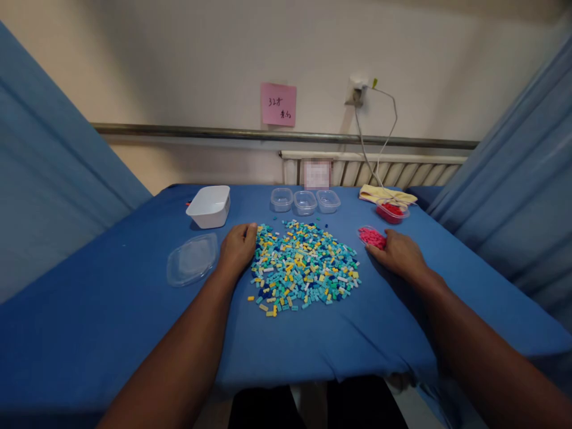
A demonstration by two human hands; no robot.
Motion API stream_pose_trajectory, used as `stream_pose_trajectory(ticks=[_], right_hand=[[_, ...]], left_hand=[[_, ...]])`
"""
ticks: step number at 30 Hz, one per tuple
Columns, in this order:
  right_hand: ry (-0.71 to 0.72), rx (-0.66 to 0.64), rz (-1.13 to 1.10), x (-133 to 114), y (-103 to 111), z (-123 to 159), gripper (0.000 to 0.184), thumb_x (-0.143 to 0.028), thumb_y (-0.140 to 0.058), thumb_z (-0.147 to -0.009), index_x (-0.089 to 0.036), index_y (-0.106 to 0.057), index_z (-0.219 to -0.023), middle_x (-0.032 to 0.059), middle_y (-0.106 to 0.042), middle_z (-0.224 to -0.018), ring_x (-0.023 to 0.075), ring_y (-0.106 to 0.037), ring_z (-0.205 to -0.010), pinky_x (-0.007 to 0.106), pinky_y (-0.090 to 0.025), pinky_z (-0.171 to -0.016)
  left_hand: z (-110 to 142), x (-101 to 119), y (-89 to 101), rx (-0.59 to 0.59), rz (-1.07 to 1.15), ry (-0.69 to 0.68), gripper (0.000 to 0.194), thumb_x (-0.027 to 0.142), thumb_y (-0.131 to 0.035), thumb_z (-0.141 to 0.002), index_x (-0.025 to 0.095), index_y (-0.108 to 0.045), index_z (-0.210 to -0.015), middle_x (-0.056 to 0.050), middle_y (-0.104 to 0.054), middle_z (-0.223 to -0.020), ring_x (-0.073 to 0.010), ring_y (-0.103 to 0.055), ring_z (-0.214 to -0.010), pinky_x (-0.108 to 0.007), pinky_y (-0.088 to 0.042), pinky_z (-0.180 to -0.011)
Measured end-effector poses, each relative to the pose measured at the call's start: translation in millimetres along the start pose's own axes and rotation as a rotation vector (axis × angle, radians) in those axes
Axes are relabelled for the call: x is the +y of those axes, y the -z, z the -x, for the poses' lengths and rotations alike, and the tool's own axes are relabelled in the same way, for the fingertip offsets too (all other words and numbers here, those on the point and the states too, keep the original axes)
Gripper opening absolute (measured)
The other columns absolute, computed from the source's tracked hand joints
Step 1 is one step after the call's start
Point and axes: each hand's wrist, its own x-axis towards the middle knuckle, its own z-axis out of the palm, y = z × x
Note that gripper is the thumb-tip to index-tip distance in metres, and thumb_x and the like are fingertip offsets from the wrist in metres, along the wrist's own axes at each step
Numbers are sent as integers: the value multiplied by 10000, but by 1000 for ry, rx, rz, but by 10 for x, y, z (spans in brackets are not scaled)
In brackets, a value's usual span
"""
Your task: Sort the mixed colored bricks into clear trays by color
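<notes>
A wide pile of small toy building bricks [308,268] in light blue, yellow, green, navy and white lies on the blue cloth. My left hand [239,245] rests at the pile's left edge with its fingers curled together. Whether anything is in those fingers is hidden. To the right of the pile, my right hand [400,253] grips the near side of a small clear container [358,230] filled with pink bricks [372,238]. Its thumb is in front and its fingers are behind.
A white bin [210,208] stands back left, with a clear lid [193,260] nearer me. Three clear tubs [305,204] line the back. A tub of red bricks [391,213] sits back right by a yellow cloth [379,194] and a white cable [364,149]. Blue curtains [513,179] flank the table.
</notes>
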Motion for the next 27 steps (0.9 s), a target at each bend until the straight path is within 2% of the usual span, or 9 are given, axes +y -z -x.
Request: stream_pose_trajectory(ticks=[5,9,13,15,17,20,22,25,27], right_hand=[[-117,18,53,598,-48,77,737,-740,-481,-990,-79,-695,-1237,286,-786,-1094,433,-765,-1006,480,-555,-805],[-184,62,47,1053,-96,110,773,-796,-461,-964,-98,-707,-1185,293,-780,-1037,465,-766,-961,529,-559,-777],[-167,139,22,1164,-86,146,703,-824,-488,-939,-183,-731,-1093,299,-762,-967,519,-750,-963,624,-563,-792],[-70,210,-21,1023,-54,141,656,-774,-497,-964,-197,-739,-1162,314,-763,-1086,529,-730,-1095,652,-568,-893],[86,235,-140,757,-21,99,635,-693,-489,-1004,-194,-712,-1326,296,-737,-1307,498,-679,-1281,639,-543,-1062],[312,163,-340,210,-1,-61,708,-633,-459,-1047,-140,-600,-1535,250,-609,-1585,411,-566,-1486,565,-420,-1269],[433,67,-389,-174,-16,-236,726,-622,-433,-1067,-126,-572,-1578,218,-550,-1661,368,-484,-1570,535,-334,-1333],[537,-81,-424,-676,-80,-541,725,-622,-422,-1073,-153,-561,-1607,168,-493,-1719,338,-397,-1631,530,-269,-1362],[557,-146,-451,-929,-136,-704,718,-617,-421,-1071,-161,-565,-1607,152,-478,-1732,341,-375,-1643,550,-257,-1363]], left_hand=[[-19,-24,-29,-2,-2,6,491,561,-389,-1065,194,-645,-863,-109,-731,-995,-264,-645,-949,-357,-445,-845],[-10,-6,-29,-24,-25,15,493,556,-377,-1069,191,-672,-917,-140,-742,-1107,-288,-661,-1047,-379,-465,-930],[-3,15,-32,-40,-40,17,507,539,-350,-1078,187,-702,-979,-162,-746,-1151,-312,-674,-1110,-404,-487,-983],[-15,12,-61,-82,-58,-3,534,532,-313,-1091,188,-712,-1002,-159,-755,-1151,-323,-685,-1128,-426,-496,-1009],[-33,-9,-113,-127,-93,-41,565,529,-287,-1104,178,-730,-1102,-173,-747,-1258,-349,-670,-1238,-474,-481,-1088],[-40,-58,-197,-202,-149,-119,627,546,-295,-1115,142,-708,-1358,-209,-626,-1528,-384,-534,-1486,-562,-366,-1249],[-22,-81,-224,-293,-91,-184,651,569,-309,-1123,149,-687,-1447,-183,-563,-1610,-355,-475,-1554,-542,-312,-1305],[21,-80,-206,-394,122,-254,633,632,-341,-1126,215,-759,-1354,-91,-617,-1575,-286,-536,-1513,-432,-352,-1303],[36,-65,-178,-337,226,-229,635,656,-354,-1121,220,-795,-1258,-74,-674,-1506,-272,-596,-1447,-403,-398,-1272]])
